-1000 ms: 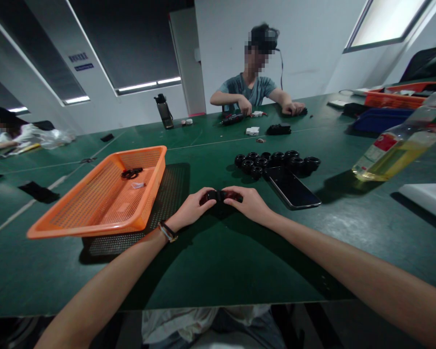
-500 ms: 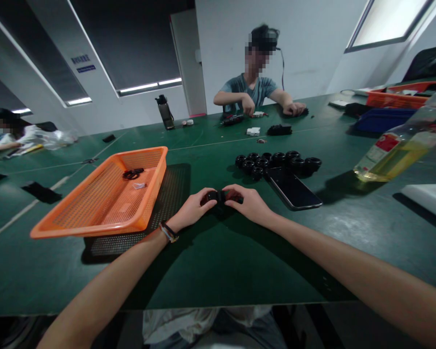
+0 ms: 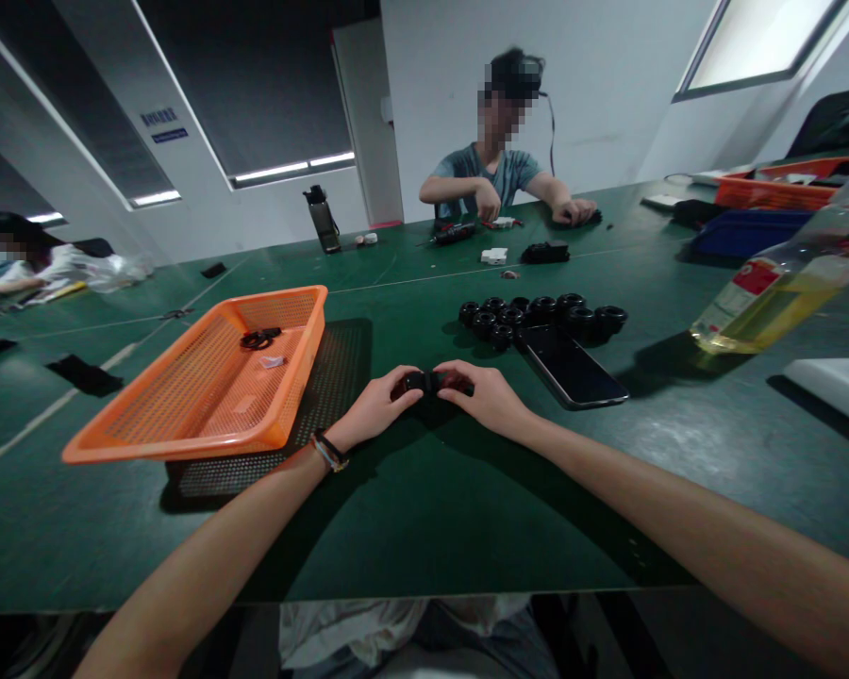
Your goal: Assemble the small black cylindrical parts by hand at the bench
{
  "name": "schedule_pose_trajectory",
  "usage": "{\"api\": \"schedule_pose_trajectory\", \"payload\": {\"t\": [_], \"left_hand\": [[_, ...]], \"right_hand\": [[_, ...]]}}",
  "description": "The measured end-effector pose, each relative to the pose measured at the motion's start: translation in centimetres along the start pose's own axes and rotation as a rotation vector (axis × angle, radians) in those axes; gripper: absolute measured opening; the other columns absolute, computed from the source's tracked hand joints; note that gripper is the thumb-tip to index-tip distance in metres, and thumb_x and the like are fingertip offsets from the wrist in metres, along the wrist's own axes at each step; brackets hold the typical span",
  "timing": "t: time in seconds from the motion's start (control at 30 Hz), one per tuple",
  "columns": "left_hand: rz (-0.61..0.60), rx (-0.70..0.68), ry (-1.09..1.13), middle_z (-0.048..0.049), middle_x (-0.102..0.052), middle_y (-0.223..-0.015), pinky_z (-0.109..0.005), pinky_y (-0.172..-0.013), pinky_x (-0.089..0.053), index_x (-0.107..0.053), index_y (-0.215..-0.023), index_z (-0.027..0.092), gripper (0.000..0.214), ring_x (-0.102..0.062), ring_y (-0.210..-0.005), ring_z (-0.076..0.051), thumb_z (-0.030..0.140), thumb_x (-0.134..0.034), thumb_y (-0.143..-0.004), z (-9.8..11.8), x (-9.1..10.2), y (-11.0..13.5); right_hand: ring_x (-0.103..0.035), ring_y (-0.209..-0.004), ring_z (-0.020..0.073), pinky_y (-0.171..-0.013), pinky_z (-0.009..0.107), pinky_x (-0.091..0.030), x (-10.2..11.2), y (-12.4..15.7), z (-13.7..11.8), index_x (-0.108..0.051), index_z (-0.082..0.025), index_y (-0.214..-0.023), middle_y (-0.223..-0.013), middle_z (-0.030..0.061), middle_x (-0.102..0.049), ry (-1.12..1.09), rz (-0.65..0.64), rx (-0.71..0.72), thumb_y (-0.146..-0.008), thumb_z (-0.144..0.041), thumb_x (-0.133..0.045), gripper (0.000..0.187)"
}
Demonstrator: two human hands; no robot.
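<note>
Black and small, the part [image 3: 426,382] sat at the centre of the frame, just above the green table [image 3: 424,528] or touching it — which of the two could not be told. The left hand [image 3: 378,404] had its thumb and fingers closed in a narrow pinch on the left end; the right hand [image 3: 490,398] gripped the right end the same way, though its fingers hid much of that side. Whether it was one piece or two joined could not be made out.

Right of centre, a cluster of glossy black round pieces [image 3: 541,308] lay near the right hand, with a dark-screened phone [image 3: 581,370] just beside them. At centre left stood an orange basket [image 3: 301,377] — a coiled black cable [image 3: 258,339] and a small clear scrap [image 3: 273,362] inside. A bottle of yellow liquid [image 3: 771,302] stood at the right. In the upper middle, a co-worker [image 3: 491,174] in a blue-grey shirt sat across the table, both hands near small parts.
</note>
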State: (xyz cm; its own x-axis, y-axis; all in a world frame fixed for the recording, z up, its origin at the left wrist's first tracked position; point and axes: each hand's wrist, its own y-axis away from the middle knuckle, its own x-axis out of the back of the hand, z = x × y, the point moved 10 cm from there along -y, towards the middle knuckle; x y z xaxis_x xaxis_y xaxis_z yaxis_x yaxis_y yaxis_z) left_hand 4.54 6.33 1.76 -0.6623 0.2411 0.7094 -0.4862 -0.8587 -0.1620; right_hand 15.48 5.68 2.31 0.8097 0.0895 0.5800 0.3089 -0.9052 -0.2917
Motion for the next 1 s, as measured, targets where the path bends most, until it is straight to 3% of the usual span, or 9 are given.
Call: {"api": "schedule_pose_trajectory", "payload": {"t": [1.0], "left_hand": [[0.002, 0.007, -0.006, -0.0038, -0.061, -0.086, -0.028, -0.072, -0.044, -0.051, -0.108, 0.016, 0.031, -0.057, -0.080, -0.017, 0.030, -0.047, -0.081, -0.15, 0.03, -0.03]], "right_hand": [[-0.061, -0.071, 0.0152, -0.065, 0.029, -0.048, 0.11, -0.03, 0.02, -0.061, -0.020, -0.098, -0.079, 0.0016, -0.066, 0.025, 0.017, 0.014, -0.076, -0.020, -0.057, 0.023]]}}
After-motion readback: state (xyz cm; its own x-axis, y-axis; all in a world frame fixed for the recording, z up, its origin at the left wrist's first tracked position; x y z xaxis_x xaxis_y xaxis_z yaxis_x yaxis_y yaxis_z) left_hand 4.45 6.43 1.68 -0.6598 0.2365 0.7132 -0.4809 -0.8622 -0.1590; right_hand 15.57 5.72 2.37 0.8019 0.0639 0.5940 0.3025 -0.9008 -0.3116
